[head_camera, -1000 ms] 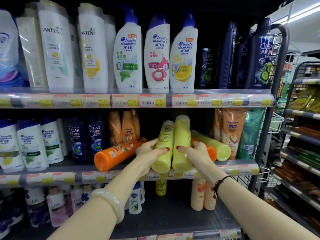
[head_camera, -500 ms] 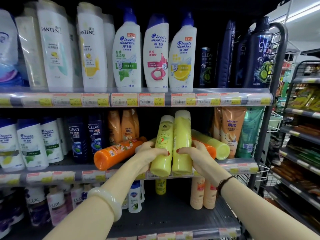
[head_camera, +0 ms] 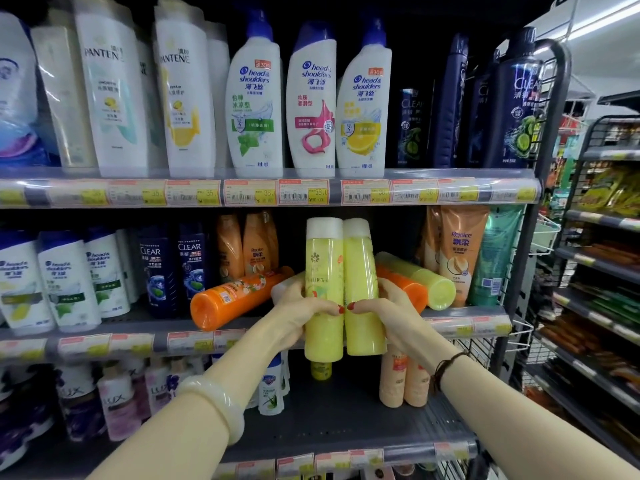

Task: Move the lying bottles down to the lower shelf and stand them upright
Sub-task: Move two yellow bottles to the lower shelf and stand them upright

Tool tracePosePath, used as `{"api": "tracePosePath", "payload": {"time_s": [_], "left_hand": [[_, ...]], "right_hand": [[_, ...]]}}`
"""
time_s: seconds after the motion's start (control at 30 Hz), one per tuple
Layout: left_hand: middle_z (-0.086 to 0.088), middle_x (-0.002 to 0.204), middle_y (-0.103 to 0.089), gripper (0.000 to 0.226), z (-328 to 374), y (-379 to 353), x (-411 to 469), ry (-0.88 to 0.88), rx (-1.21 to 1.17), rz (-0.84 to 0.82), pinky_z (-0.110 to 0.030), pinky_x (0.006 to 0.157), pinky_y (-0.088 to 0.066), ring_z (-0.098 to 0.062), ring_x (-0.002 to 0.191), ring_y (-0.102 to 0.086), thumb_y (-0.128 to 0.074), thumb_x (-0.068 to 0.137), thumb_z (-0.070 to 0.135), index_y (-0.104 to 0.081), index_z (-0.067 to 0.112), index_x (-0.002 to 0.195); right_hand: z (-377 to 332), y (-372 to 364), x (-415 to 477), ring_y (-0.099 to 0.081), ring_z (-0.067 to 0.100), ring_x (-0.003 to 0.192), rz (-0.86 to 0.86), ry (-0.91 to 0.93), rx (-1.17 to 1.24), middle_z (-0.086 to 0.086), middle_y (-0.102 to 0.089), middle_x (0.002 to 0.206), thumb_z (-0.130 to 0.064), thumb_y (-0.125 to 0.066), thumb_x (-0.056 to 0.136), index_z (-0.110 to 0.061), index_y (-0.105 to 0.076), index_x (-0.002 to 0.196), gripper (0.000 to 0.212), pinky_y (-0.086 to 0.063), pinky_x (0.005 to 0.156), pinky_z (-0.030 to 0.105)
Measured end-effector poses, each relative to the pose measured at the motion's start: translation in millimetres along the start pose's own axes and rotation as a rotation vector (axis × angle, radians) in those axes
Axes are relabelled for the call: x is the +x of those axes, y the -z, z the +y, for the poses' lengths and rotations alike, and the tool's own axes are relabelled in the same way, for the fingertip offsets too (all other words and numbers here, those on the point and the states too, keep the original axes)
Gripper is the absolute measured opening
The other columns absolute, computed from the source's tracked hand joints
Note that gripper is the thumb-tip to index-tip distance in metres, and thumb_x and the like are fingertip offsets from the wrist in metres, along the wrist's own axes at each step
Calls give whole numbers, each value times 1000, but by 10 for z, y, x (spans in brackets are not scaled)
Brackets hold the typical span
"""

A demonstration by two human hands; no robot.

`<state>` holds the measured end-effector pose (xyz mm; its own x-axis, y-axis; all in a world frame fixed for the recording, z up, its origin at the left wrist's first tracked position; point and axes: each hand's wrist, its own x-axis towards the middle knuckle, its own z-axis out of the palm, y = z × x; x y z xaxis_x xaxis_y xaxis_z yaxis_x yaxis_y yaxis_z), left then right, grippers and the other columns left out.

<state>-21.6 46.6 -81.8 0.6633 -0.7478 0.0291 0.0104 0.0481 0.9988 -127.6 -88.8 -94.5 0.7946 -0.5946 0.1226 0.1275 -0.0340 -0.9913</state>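
Before the middle shelf [head_camera: 450,323], each grip clasps one upright yellow bottle [head_camera: 323,289].

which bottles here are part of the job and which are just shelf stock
Job: two yellow bottles in left hand and right hand; lying orange bottle; lying yellow bottle; lower shelf.
Not: Pantene bottles, Clear bottles, Lux bottles.

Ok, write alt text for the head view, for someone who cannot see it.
A person's left hand and right hand each hold a yellow-green bottle upright, side by side, in front of the middle shelf of a shampoo display. An orange bottle and others lie tipped on that shelf; the lower shelf below has open space.
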Motion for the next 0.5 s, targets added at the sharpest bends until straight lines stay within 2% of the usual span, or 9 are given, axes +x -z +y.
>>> {"api": "tracePosePath", "payload": {"time_s": [0.1, 0.23, 0.33, 0.43, 0.5], "left_hand": [[-9, 110, -70, 66, 19, 10, -39, -52, 88, 12, -46, 87, -56, -24, 100, -68, -78, 64, -5, -55, 13, 124], [-4, 108, -70, 55, 66, -6, -62, -66, 113, 49, -38, 83, -56, -18, 96, -67, -77, 66, 4, -60, 19, 115], [-4, 110, -70, 55, 106, 7, -76, -63, 143, 24, -40, 87, -55, -20, 100, -65, -77, 64, 5, -61, 20, 114], [-1, 106, -71, 54, 98, 28, -134, -86, 202, -14, -36, 79, -56, -17, 98, -66, -80, 62, 4, -61, 24, 109], [0, 103, -71, 57, 74, 38, -179, -95, 241, -22, -34, 77, -56, -16, 97, -67, -81, 61, 6, -60, 22, 112]], "right_hand": [[5, -3, -36, -71, 22, 81, 18, -9, 62, 8, -70, 98, 0, -73, 68, -12, -54, 113, 51, -57, 54, 31], [-53, 4, -77, -67, 25, 88, 26, -16, 43, 10, -64, 103, 1, -76, 64, -15, -44, 116, 63, -56, 57, 35], [-87, 17, -110, -65, 27, 92, 24, -9, -30, 10, -63, 103, 3, -78, 59, -16, -42, 117, 71, -57, 70, 43], [-103, 48, -170, -64, 28, 98, -25, -2, -74, 12, -64, 109, 8, -76, 60, -13, -43, 121, 73, -55, 82, 46], [-106, 64, -224, -65, 29, 101, -105, 11, -104, 13, -67, 111, 12, -74, 60, -10, -48, 120, 69, -55, 85, 45]]}}
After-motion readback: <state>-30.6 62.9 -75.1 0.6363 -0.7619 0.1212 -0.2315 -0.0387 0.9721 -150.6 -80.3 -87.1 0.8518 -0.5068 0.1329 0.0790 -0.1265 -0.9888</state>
